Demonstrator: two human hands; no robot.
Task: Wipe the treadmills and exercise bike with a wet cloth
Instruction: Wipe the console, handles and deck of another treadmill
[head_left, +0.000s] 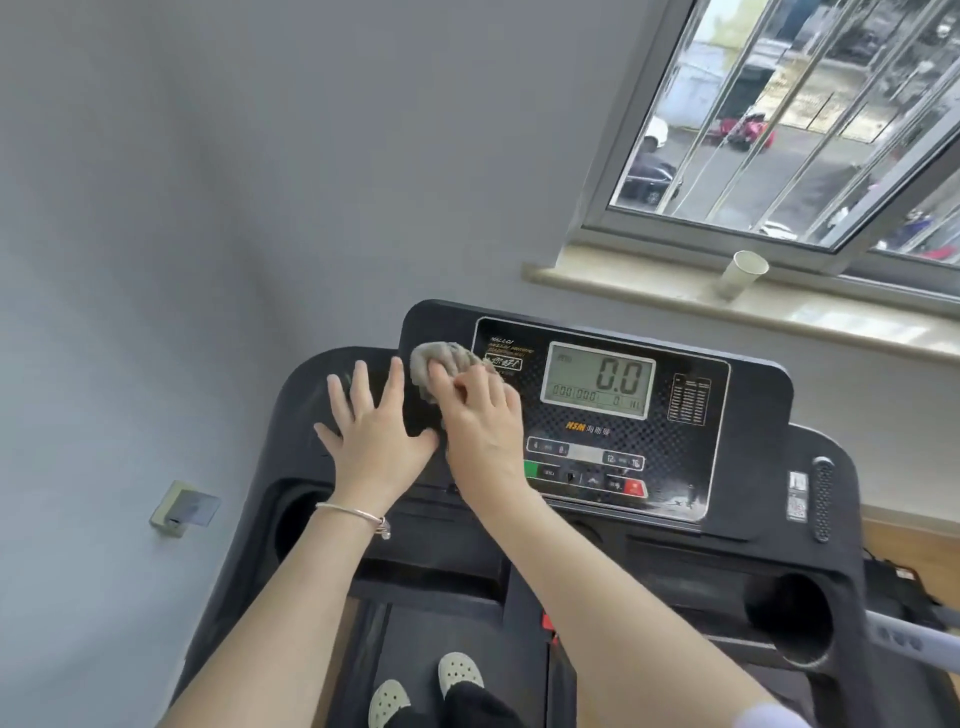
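Right hand (480, 415), cloth (441, 361), display (597, 379) "0.0"

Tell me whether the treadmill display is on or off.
On. The display is lit and reads 0.0, with smaller digits beneath.

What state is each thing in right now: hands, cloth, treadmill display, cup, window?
Left hand: open, fingers spread flat on the console.
Right hand: pressing the cloth against the console.
Cloth: bunched, at the panel's upper left.
Treadmill display: lit, reads 0.0.
Paper cup: upright on the windowsill.
Window: barred; open or shut unclear.
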